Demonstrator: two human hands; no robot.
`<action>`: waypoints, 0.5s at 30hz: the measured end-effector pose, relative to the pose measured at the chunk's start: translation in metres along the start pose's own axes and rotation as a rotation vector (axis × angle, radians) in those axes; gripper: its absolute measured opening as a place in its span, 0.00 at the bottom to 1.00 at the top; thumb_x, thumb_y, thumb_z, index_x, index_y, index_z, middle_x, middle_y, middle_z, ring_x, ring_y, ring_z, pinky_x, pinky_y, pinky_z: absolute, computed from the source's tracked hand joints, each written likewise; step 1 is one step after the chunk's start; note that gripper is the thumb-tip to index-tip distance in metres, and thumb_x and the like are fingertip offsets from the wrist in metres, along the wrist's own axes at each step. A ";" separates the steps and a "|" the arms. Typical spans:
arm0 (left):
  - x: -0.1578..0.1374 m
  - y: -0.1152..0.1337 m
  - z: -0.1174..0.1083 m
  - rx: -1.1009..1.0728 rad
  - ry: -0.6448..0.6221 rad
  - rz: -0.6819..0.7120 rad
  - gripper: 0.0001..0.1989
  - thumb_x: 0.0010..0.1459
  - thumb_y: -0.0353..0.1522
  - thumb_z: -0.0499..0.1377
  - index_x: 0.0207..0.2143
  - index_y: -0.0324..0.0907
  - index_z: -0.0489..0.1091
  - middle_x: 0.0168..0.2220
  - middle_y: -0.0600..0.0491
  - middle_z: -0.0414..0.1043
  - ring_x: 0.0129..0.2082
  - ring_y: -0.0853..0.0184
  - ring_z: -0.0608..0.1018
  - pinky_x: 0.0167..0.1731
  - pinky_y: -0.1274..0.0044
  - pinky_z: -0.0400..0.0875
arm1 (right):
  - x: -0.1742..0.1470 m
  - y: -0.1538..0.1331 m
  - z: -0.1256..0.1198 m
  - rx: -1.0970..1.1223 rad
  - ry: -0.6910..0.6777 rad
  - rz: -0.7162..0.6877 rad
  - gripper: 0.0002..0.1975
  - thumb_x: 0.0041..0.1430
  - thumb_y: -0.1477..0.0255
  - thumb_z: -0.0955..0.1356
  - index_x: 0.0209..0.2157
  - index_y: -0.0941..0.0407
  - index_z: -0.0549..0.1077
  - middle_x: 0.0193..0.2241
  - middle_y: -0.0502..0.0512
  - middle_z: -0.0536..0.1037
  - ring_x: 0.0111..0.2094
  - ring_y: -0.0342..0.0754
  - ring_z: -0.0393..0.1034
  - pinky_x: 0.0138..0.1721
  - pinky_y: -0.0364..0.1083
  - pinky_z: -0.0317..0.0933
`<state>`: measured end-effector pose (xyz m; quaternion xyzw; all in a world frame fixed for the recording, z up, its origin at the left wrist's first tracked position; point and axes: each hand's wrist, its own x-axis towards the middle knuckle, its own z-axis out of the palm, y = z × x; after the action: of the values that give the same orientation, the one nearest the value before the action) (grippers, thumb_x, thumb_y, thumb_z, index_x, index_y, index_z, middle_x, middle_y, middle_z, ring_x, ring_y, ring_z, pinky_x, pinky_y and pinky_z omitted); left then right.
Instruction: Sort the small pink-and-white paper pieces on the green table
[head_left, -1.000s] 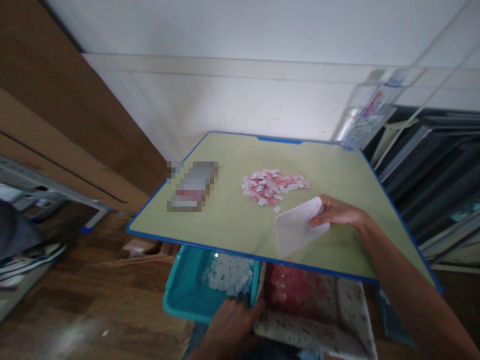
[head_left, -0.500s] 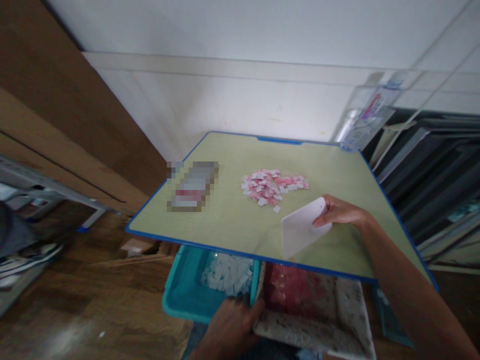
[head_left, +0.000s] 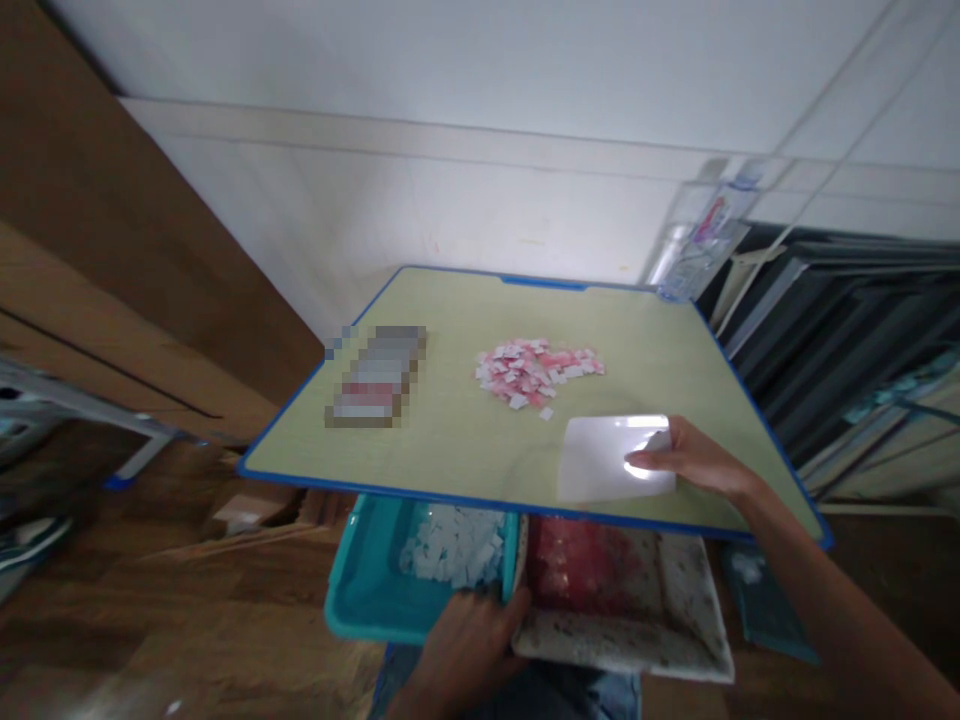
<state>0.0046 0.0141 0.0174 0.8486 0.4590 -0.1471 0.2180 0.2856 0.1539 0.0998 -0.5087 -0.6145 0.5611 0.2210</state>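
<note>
My right hand [head_left: 694,455] pinches a thin white plastic card [head_left: 600,460] by its right end, above the front of the green tabletop [head_left: 435,455]. Light glares off the card's surface. Beyond it lies a pile of small pink and white square chips [head_left: 521,372]. Below the table's front edge, my left hand [head_left: 476,635] is closed at the meeting rims of a teal basin [head_left: 360,600] and a stained white tray [head_left: 615,650]. White chips [head_left: 457,545] lie in the basin, and the tray has red stuff [head_left: 570,560] in it.
A blurred-out flat object [head_left: 379,375] lies on the table's left side. A clear plastic bottle [head_left: 705,240] stands at the back right corner, near the white wall [head_left: 450,200]. Dark panels [head_left: 840,330] lean at right; brown boards [head_left: 150,260] stand at left.
The white card has tilted flatter and now catches the light, in my right hand. My view has shifted slightly to the right. My left hand keeps its place at the rims.
</note>
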 end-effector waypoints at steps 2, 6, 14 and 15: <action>-0.001 0.000 0.001 -0.011 0.023 0.015 0.18 0.53 0.37 0.54 0.47 0.42 0.59 0.31 0.46 0.69 0.31 0.55 0.71 0.30 0.69 0.62 | -0.012 0.002 0.006 -0.029 0.047 0.010 0.14 0.39 0.66 0.71 0.30 0.60 0.75 0.24 0.52 0.77 0.23 0.46 0.69 0.25 0.42 0.62; -0.003 -0.001 0.004 -0.018 0.064 0.027 0.18 0.55 0.38 0.52 0.47 0.43 0.58 0.32 0.46 0.69 0.31 0.56 0.71 0.29 0.70 0.63 | -0.032 0.004 0.018 -0.083 0.167 -0.004 0.13 0.40 0.65 0.71 0.29 0.58 0.76 0.24 0.51 0.77 0.23 0.47 0.69 0.23 0.43 0.63; -0.003 -0.001 0.008 -0.005 0.090 0.020 0.17 0.53 0.37 0.55 0.45 0.43 0.59 0.32 0.47 0.68 0.32 0.57 0.71 0.30 0.70 0.62 | -0.078 0.012 0.044 -0.369 0.233 -0.344 0.08 0.51 0.67 0.65 0.28 0.51 0.77 0.21 0.53 0.77 0.28 0.53 0.72 0.30 0.48 0.67; -0.003 -0.001 0.009 -0.005 0.096 0.024 0.17 0.53 0.37 0.54 0.45 0.43 0.59 0.32 0.48 0.68 0.31 0.57 0.71 0.30 0.70 0.62 | -0.082 0.013 0.046 -0.406 0.188 -0.389 0.09 0.52 0.68 0.64 0.31 0.50 0.76 0.22 0.53 0.77 0.31 0.53 0.72 0.34 0.49 0.66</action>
<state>0.0015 0.0080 0.0108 0.8595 0.4593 -0.1024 0.1996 0.2832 0.0586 0.0997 -0.4649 -0.7770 0.3243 0.2740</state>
